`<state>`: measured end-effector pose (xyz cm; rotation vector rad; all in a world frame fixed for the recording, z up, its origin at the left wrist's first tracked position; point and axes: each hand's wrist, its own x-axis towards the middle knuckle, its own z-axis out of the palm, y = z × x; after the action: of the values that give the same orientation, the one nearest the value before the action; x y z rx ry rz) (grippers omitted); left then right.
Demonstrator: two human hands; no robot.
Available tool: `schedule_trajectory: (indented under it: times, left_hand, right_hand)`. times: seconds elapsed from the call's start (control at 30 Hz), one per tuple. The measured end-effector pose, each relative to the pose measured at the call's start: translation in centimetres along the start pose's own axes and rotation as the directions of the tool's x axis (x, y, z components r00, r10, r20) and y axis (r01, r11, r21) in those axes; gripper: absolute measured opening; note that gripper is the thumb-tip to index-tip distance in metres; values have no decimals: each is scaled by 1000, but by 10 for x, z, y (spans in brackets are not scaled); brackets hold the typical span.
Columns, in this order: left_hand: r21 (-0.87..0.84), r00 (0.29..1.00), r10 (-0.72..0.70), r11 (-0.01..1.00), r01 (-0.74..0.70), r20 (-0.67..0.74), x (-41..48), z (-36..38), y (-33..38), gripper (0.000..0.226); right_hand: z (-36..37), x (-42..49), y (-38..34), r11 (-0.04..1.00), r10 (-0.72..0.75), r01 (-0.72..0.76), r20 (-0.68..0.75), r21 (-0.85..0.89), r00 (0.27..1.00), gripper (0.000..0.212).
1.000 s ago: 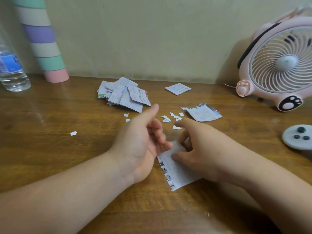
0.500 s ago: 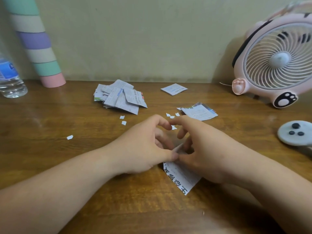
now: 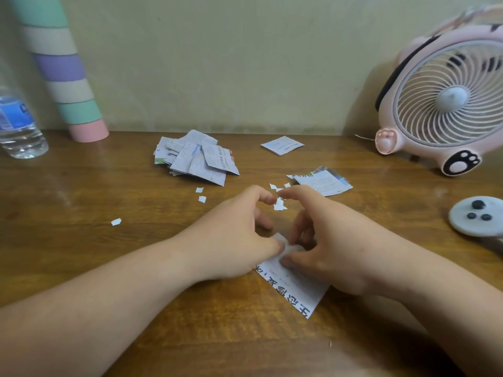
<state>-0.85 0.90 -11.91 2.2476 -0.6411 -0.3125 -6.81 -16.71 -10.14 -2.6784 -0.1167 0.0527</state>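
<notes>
Both hands are hunched over a printed paper slip (image 3: pixel 296 287) lying on the bench (image 3: pixel 81 240). The left hand (image 3: pixel 234 235) and right hand (image 3: pixel 324 240) have their fingers curled and thumbs meeting at the slip's far edge, pinching it as far as I can tell through the blur. Little torn scraps (image 3: pixel 279 205) sit just beyond the fingertips, with a pile of paper pieces (image 3: pixel 196 159) further back.

Room over desk (image 3: pixel 81 254) L of left hand (image 3: pixel 234 235); paper pile (image 3: pixel 196 159), fan (image 3: pixel 449 99) block fwd/R.
</notes>
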Motion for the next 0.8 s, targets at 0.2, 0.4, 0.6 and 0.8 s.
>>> schedule_trajectory:
  times: [0.2,0.4,0.6,0.8]
  left_hand:
    - [-9,991,57,998,-56,118,-2,-2,5,68]
    - [-376,998,47,926,-32,30,1,-1,-5,57]
    - [-422,991,109,904,-68,73,0,1,-5,58]
    - [-581,993,107,811,-62,44,-2,8,0,54]
  right_hand:
    - [-2,-3,-3,998,-35,36,16,-43,999,85]
    - [-3,1,5,996,-78,78,4,51,997,82]
    - [-21,4,21,877,-42,62,-52,477,998,77]
    - [-16,9,17,559,166,-34,-72,828,983,66]
